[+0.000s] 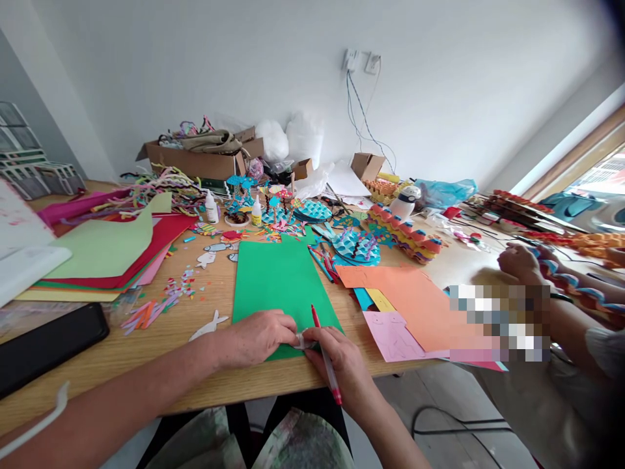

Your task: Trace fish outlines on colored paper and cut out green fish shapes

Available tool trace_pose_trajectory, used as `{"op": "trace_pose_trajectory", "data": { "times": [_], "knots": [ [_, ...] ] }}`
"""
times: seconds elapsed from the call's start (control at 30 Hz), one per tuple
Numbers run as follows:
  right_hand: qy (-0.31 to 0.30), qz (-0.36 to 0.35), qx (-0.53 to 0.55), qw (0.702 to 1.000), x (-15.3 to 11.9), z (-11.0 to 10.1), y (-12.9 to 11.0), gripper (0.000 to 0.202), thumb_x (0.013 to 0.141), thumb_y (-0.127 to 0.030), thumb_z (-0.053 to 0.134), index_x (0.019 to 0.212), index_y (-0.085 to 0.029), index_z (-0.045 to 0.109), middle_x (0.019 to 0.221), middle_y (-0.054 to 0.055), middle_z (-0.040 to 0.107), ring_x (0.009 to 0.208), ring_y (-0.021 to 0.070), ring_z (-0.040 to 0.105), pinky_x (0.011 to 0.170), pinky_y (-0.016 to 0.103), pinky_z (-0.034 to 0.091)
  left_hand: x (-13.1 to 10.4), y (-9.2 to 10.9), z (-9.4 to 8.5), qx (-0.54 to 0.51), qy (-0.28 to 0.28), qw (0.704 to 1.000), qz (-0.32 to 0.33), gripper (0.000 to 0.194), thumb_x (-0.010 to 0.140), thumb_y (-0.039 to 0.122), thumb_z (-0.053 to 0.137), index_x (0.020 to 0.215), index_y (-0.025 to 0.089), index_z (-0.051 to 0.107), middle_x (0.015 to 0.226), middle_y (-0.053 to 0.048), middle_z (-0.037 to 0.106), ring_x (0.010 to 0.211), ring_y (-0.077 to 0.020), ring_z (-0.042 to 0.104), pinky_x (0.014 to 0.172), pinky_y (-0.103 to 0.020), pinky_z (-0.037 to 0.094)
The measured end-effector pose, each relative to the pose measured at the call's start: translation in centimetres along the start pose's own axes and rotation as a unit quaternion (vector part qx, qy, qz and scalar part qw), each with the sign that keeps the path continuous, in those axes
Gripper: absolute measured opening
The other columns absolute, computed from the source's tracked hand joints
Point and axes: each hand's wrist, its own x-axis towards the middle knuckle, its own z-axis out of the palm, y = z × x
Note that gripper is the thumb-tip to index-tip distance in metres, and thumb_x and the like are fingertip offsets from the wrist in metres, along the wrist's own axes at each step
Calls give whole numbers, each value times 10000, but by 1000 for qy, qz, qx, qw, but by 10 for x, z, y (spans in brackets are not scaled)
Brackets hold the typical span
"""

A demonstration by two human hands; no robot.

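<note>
Near edge of tabletop [209, 385]: right hand [346, 359] closed round red pen [328, 365]; left hand [256, 337] pinching small whitish piece [301, 341] over green sheet [273, 277]. Black device [53, 345], near-left corner.

Soft, fairly bright daylight enters from the window [605, 176] at far right, washed out beyond its frame. Shadows lie faint on the worktop [195, 365]. Wide-angle bending stretches the edges, the right corners darken, and a pixelated block hides part of the right side.
</note>
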Motion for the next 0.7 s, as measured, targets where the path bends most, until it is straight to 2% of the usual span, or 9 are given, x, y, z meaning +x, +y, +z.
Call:
{"op": "trace_pose_trajectory", "data": {
  "times": [0.47,0.7],
  "knots": [
    [-16,1,-8,1000,2,-1,-1,181,795,-82,559,929,-204,553,876,28,641,805,183,569,696,274,440,-6,-2,9,54,5,998,15,298,893,137,385,1101,203,587,955,-48,611,864,-175,513,768,-249,402],
    [-19,5,-6,1000,2,-2,0,168,807,-99,550,937,-205,558,881,31,636,818,183,569,703,274,439,-9,-4,10,54,14,998,37,346,893,119,368,1180,230,527,1070,-35,592,866,-183,496,800,-268,393]
  ]
}}
